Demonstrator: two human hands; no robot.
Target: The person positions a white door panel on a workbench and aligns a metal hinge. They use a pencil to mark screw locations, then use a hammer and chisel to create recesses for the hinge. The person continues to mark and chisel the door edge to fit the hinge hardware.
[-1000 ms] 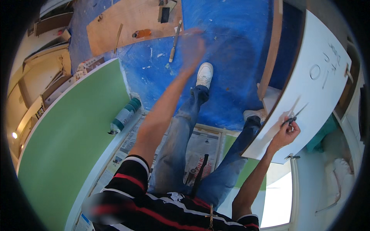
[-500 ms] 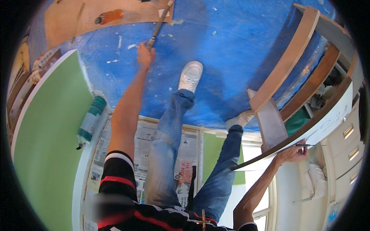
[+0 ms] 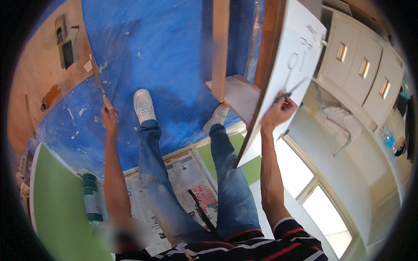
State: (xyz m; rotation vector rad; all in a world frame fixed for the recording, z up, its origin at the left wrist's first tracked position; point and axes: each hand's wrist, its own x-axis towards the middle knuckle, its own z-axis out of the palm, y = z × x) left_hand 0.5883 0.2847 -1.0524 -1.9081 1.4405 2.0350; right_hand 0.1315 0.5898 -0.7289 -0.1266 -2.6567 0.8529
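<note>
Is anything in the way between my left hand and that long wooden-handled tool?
Nothing visible stands between them: your left hand has its fingers on the near end of the wooden-handled tool.

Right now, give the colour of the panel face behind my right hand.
White, with dark marks; the panel face shows best in the head view.

Left arm (image 3: 116, 178) stretched forward, left hand (image 3: 110, 118) closed in grip; right arm (image 3: 271, 174) extended, right hand (image 3: 281, 114) curled.
</note>
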